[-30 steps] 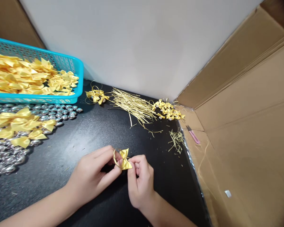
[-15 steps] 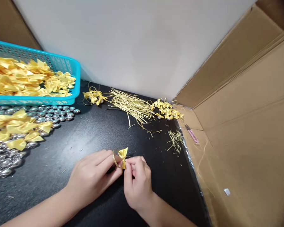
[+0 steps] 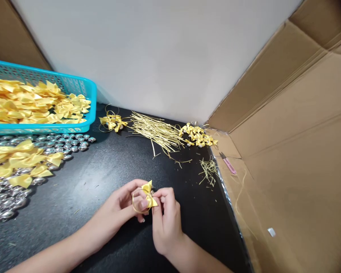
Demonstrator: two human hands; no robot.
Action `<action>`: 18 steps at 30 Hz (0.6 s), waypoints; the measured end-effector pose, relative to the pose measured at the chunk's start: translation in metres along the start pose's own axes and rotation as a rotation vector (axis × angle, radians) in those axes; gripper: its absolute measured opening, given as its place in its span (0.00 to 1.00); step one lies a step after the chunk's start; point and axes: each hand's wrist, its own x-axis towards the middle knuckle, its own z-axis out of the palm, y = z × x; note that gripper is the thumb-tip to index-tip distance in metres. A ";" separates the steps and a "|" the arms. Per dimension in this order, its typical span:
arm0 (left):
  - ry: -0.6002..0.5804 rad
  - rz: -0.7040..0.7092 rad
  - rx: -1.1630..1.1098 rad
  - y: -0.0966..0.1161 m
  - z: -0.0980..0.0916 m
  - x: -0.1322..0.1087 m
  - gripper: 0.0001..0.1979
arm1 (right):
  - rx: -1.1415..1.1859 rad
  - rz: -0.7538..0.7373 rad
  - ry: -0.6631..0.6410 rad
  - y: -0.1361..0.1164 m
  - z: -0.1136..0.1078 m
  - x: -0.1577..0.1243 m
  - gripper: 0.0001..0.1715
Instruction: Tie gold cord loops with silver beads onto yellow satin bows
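Observation:
Between my hands, above the black table, is a yellow bow (image 3: 149, 194) with a loop of gold cord (image 3: 133, 203) on its left side. The fingers of my left hand (image 3: 126, 204) are closed on the looped cord beside the bow, the thumb lying across it. My right hand (image 3: 167, 218) pinches the bow at its right side between thumb and forefinger. Whatever lies behind the bow's knot is mostly hidden by the fingers.
A blue basket (image 3: 92, 100) of yellow bows stands at the back left. Before it lie silver beads (image 3: 10, 203) and loose bows (image 3: 25, 155). Gold cords (image 3: 156, 131), finished-looking bow clusters (image 3: 197, 135), cord scraps (image 3: 208, 170) and pink snips (image 3: 228, 163) lie further right.
My left hand has turned, bringing its thumb to the front of the loop. The bow has tilted and moved slightly right. The view has shifted a little.

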 end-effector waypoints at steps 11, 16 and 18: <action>-0.045 -0.111 -0.179 -0.002 -0.005 0.002 0.15 | 0.094 -0.002 -0.024 -0.001 -0.003 0.005 0.06; -0.002 -0.124 -0.227 0.004 -0.004 0.002 0.15 | 0.080 -0.065 0.021 -0.004 -0.012 0.014 0.07; 0.018 -0.124 -0.252 0.007 -0.005 0.002 0.15 | 0.037 -0.073 0.021 -0.005 -0.016 0.016 0.07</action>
